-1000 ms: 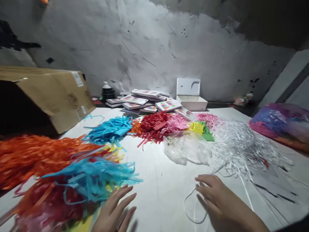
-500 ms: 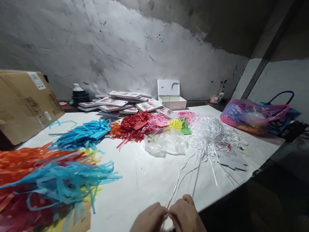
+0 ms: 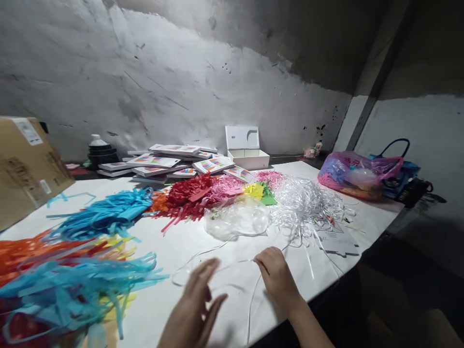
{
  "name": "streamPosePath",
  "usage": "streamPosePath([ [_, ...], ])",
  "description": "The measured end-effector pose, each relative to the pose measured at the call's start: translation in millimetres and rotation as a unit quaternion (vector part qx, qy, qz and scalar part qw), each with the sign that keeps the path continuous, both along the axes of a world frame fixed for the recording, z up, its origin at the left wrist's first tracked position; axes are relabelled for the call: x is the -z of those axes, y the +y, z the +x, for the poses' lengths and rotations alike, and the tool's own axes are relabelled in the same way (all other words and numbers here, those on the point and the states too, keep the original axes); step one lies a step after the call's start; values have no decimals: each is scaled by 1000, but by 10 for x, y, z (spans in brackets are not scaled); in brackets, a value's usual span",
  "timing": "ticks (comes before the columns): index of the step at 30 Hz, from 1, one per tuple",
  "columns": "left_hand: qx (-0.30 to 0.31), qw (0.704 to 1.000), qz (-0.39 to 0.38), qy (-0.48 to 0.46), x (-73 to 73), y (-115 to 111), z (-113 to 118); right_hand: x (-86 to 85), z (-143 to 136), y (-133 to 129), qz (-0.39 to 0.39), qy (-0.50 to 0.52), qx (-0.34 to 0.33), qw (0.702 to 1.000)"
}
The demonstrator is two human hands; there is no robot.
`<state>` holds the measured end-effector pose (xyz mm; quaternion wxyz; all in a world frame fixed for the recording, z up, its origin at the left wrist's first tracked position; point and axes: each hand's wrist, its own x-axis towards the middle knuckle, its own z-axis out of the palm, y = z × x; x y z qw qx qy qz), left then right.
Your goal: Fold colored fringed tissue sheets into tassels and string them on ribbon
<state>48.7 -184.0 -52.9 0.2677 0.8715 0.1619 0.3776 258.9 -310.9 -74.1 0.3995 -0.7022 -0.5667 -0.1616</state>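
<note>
My right hand (image 3: 274, 273) pinches a thin white ribbon (image 3: 237, 263) above the paper-covered table, near the front right. Lengths of the ribbon run left from the fingers and hang down toward the table's near edge. My left hand (image 3: 198, 302) is open, thumb and fingers apart, slightly blurred, beside a loop of the ribbon. Behind my right hand lies a tangled heap of shiny white ribbon (image 3: 302, 200). A clear plastic bag (image 3: 237, 217) lies crumpled to its left.
Blue paper strips (image 3: 108, 212), a red bundle (image 3: 190, 191) and light-blue strips (image 3: 79, 278) spread leftward. Stacked flat boxes (image 3: 155, 161) and an open white box (image 3: 248, 157) stand at the back. A cardboard box (image 3: 32, 169) is left; a pink plastic bag (image 3: 348, 174) sits right.
My hands were together at the table's near edge and have moved apart. My right hand has gone forward with the ribbon; my left has opened and moved left. The view has shifted right.
</note>
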Motion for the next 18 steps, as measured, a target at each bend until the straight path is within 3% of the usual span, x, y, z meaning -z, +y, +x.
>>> streamPosePath([
  [2,95,994,35,41,120,-168,126,-24,59,86,-9,10,12,1000],
  [4,138,988,49,58,228,-274,236,-90,172,159,-26,11,17,999],
  [9,124,990,38,57,273,-226,409,-379,481,285,-104,-33,-47,993],
  [11,118,990,46,65,219,-117,409,-442,627,239,-127,-40,-26,991],
  [14,98,991,47,79,140,63,359,-391,887,33,-166,-31,36,985],
  [18,90,990,9,111,82,183,340,-165,1147,-218,-228,-39,35,972],
])
